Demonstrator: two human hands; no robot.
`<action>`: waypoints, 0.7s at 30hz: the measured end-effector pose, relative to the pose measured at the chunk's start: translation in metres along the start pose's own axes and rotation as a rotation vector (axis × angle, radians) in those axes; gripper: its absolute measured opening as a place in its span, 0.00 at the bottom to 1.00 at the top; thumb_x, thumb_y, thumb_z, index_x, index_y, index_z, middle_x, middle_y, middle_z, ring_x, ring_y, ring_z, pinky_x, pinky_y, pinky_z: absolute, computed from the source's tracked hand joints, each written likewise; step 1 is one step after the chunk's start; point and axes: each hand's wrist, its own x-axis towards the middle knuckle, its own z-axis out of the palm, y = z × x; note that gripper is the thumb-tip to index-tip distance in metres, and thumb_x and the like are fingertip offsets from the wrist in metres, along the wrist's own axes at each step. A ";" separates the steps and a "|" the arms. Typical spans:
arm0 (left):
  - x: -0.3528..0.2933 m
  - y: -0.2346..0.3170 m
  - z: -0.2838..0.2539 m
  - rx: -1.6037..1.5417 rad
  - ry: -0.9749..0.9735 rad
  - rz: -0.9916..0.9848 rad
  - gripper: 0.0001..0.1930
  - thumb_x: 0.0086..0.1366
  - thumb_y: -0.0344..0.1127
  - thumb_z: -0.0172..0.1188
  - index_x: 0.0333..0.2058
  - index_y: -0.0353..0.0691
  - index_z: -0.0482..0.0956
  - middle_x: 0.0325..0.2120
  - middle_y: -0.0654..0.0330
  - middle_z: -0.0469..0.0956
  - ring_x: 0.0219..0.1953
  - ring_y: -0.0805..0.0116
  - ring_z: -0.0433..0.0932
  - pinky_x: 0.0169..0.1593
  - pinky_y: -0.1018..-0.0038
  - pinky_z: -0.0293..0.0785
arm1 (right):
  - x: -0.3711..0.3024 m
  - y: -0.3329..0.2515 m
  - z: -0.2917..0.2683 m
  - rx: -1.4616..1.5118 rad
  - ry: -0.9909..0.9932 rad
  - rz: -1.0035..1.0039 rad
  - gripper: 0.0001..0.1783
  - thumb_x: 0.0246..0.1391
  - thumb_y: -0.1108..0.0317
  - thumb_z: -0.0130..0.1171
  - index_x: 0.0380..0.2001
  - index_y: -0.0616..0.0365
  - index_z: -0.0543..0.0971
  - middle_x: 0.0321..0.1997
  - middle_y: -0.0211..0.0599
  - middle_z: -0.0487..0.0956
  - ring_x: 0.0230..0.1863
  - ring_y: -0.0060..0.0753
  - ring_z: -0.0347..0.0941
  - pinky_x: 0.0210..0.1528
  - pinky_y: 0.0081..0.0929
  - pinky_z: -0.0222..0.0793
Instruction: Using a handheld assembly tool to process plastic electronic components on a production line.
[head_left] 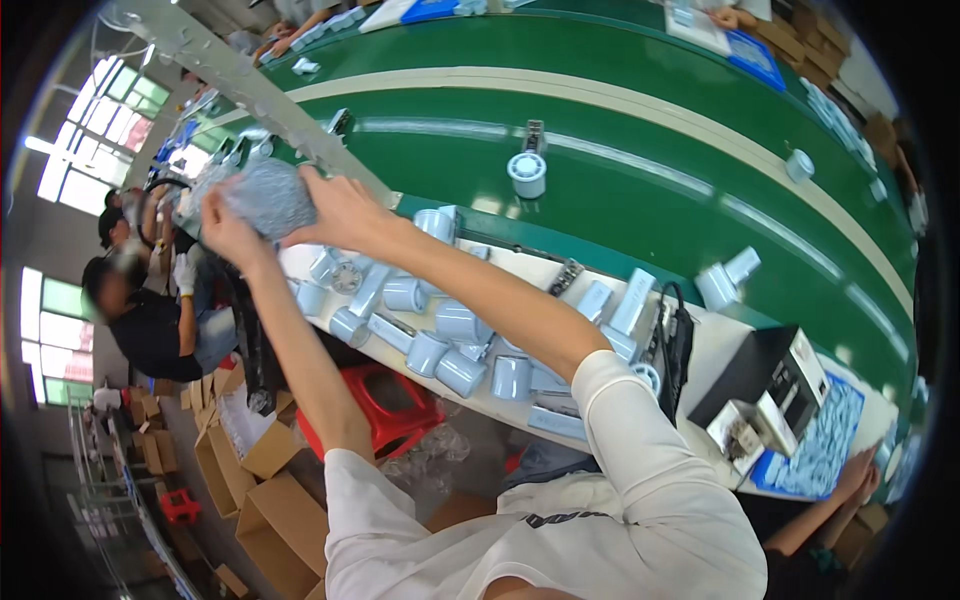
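Out to the left, both arms reach over the white bench, and a bulging, pale blue-grey plastic bag (268, 198) is held between the two hands. My left hand (230, 230) grips its near left side with bent fingers. On the opposite side my right hand (340, 210) is closed against it, thumb up. What fills the bag cannot be made out. Below the hands, several light-blue plastic housings lie loose on the bench, among them a cylindrical housing (405, 294) and a round finned part (346, 277).
A green conveyor belt (620, 190) runs behind the bench, carrying a housing (527, 175). A grey post (270, 100) rises near the hands. Below are a red stool (390, 405) and cardboard boxes (285, 530). At right stands a blue tray (840, 430); co-workers sit around.
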 end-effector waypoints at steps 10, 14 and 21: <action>-0.021 0.199 0.051 -0.255 -0.431 -0.172 0.13 0.62 0.36 0.48 0.37 0.33 0.75 0.33 0.53 0.78 0.32 0.62 0.79 0.39 0.69 0.78 | -0.083 -0.128 -0.076 -0.095 0.468 -0.216 0.57 0.31 0.33 0.66 0.51 0.74 0.63 0.42 0.59 0.75 0.46 0.56 0.72 0.46 0.38 0.71; -0.029 0.220 0.063 0.057 -0.644 0.317 0.15 0.62 0.39 0.47 0.37 0.33 0.75 0.30 0.52 0.78 0.31 0.64 0.79 0.38 0.71 0.78 | -0.189 -0.135 -0.119 0.848 0.081 0.201 0.57 0.42 0.27 0.51 0.60 0.67 0.56 0.59 0.56 0.63 0.56 0.51 0.66 0.51 0.48 0.68; -0.282 0.294 0.124 -0.694 -1.267 -0.388 0.14 0.68 0.44 0.48 0.32 0.38 0.73 0.32 0.53 0.77 0.36 0.62 0.78 0.45 0.65 0.75 | -0.410 -0.104 -0.106 1.264 0.367 0.034 0.57 0.42 0.26 0.49 0.66 0.52 0.47 0.68 0.42 0.54 0.66 0.46 0.53 0.63 0.55 0.53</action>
